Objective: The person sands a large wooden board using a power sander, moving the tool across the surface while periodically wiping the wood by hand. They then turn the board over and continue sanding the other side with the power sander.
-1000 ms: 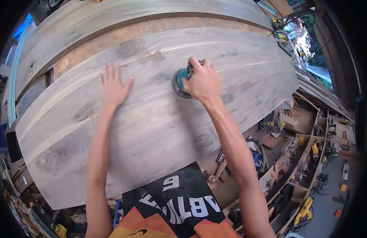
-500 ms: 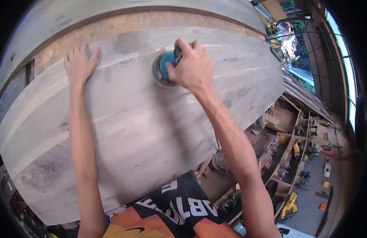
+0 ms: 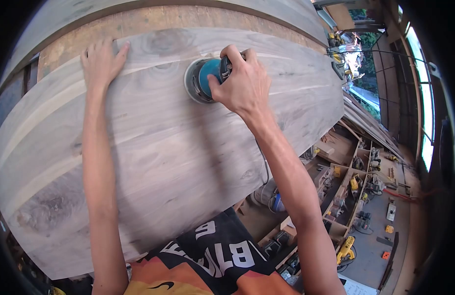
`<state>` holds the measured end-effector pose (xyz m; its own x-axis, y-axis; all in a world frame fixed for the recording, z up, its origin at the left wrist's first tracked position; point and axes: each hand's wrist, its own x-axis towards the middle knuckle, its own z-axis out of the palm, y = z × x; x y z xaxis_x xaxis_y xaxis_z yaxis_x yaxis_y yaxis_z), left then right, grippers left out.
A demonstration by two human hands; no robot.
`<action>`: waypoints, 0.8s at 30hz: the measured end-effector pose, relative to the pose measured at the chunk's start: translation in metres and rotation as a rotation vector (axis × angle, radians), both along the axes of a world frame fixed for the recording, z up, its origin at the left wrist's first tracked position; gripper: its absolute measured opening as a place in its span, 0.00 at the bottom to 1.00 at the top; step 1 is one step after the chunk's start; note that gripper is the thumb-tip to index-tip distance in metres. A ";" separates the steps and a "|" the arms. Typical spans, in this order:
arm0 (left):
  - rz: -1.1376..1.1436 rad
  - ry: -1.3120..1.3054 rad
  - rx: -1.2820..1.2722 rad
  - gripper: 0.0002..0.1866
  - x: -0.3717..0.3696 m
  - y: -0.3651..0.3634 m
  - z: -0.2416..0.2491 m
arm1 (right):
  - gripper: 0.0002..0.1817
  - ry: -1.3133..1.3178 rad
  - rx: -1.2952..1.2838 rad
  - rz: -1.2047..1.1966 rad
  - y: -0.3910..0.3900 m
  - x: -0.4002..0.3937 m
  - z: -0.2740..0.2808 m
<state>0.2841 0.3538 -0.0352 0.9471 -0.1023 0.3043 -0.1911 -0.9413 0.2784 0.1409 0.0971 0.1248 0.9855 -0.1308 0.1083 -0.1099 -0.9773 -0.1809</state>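
A wide wooden panel (image 3: 154, 162) with pale and grey grain fills the middle of the view. My right hand (image 3: 244, 83) is wrapped round a blue-and-black orbital sander (image 3: 207, 78), whose round pad lies against the panel's upper middle. A cord hangs from the sander beneath my right forearm. My left hand (image 3: 102, 64) rests flat near the panel's far edge, fingers spread and holding nothing. The underside of the sander and its sanding disc are hidden.
Behind the panel runs a plywood strip (image 3: 198, 20), with another board beyond it. At lower right stands a divided wooden shelf (image 3: 343, 206) of tools. A yellow power tool (image 3: 345, 250) lies on the grey surface beside it. Stacked boards (image 3: 370, 125) lean at the right.
The view has shifted slightly, so the workshop at right sits further left. The sander now appears a little more tilted in view, still in my right hand. My left hand stays on the panel.
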 end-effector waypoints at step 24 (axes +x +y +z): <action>0.007 0.120 0.003 0.30 0.016 -0.003 0.005 | 0.23 -0.108 -0.134 -0.066 0.000 0.019 -0.008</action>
<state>0.3003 0.3507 -0.0301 0.9773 -0.0962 0.1886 -0.1499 -0.9435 0.2956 0.1597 0.0968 0.1165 0.9569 -0.1724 0.2338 -0.1620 -0.9848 -0.0633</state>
